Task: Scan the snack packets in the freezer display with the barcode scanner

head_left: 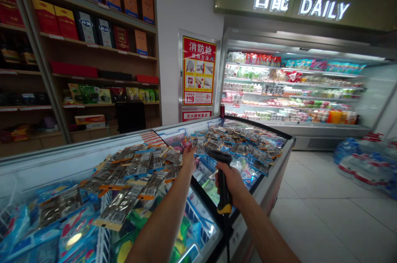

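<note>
My right hand (231,180) is wrapped round the grip of a black and yellow barcode scanner (223,188), its head pointing forward and left. A cable runs down from the scanner's base. Farther left, my left hand (189,157) pinches a small packet (192,141) at its fingertips; print on it is too small to read. Many flat, dark, clear-fronted packets lie in two spreads on the freezer's glass top, a left pile (139,163) and a right pile (238,139). Some have orange or blue ends.
The chest freezer (279,176) holds bagged goods and baskets under its glass. Shelves of boxes (104,44) stand at the left. A lit dairy cooler (291,89) is at the back right. Shrink-wrapped water bottles (362,166) sit on the tiled floor (316,213).
</note>
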Demonstrator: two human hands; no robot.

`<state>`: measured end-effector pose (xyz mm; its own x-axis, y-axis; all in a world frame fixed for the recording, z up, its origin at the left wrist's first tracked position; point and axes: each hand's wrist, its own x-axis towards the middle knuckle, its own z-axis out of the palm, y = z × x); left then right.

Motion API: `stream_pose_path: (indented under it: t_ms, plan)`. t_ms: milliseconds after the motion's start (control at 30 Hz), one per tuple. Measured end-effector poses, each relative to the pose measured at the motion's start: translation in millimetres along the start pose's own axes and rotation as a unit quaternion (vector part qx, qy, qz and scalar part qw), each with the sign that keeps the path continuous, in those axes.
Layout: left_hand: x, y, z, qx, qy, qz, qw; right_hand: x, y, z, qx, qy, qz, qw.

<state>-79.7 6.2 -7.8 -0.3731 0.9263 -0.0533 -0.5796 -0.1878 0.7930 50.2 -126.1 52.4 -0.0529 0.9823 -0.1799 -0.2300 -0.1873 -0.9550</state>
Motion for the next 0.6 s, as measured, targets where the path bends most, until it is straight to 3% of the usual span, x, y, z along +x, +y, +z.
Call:
stream_pose_path:
  t_ms: [200,300,367,600]
  plan:
    - [20,37,-12,0.014,-0.005,0.049,0.999,30,5,25,0.026,0.018,-0.068,0.997]
    - [31,48,-27,-0.001,-0.016,0.066,0.998,34,16,38,0.003,0.005,-0.041,0.999]
    - [37,50,-35,-0.019,-0.028,0.069,0.997,34,25,44,-0.011,-0.014,-0.012,1.000]
    - [46,45,-39,-0.029,-0.027,0.049,0.998,19,33,40,0.009,-0.050,-0.010,0.999]
